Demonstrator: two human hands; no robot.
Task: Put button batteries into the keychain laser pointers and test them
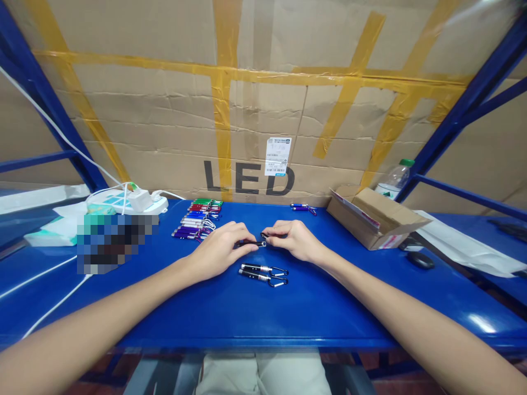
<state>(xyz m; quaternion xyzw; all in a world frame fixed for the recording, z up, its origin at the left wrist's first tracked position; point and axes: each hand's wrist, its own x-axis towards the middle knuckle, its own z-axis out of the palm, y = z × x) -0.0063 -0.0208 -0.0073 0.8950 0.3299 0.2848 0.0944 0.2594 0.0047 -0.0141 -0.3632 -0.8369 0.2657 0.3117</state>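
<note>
My left hand (224, 249) pinches a black penlight (249, 243), its end pointing right. Close by, my right hand (294, 240) holds a small black carabiner clip (264, 235) at the penlight's tip; whether the two are linked I cannot make out. Below my hands, two black penlights (255, 275) with carabiner clips lie side by side on the blue table (197, 318). Left of my left hand are rows of penlights with clips: green (203, 202), red (201, 208), blue (197, 215), silver (193, 223) and purple (185, 233).
Two blue and purple penlights (302, 208) lie at the back. An opened cardboard box (374, 219), a black computer mouse (420, 260) and a plastic bottle (397, 176) stand right. A white power strip (152, 206) with cables is left. A large cardboard sheet (173, 120) rises behind.
</note>
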